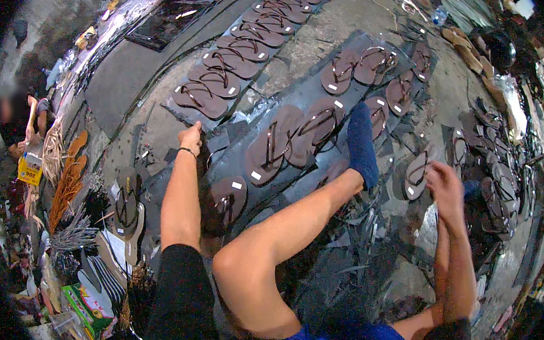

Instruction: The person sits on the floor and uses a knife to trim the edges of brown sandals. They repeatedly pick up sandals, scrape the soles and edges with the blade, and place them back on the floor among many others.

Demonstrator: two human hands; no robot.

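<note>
My left hand (190, 140) is closed at the near edge of a dark flat sheet (175, 114), its fingers curled and the thumb up against that edge. A long row of brown flip-flops (205, 97), overlapping one another, lies on this sheet. My right hand (446, 189) has bent, slightly blurred fingers beside a brown flip-flop (417, 176); whether they grip it is unclear. Between my hands, a large pair of brown flip-flops (276, 145) with glossy straps and white labels rests on a second dark sheet (373, 39).
My blue-socked foot (361, 144) is among the flip-flops on the second sheet. More flip-flops (503, 180) are heaped at the right. Dark scraps (340, 267) litter the floor. At the left are a green package (90, 312), strap bundles (69, 186) and another person (19, 119).
</note>
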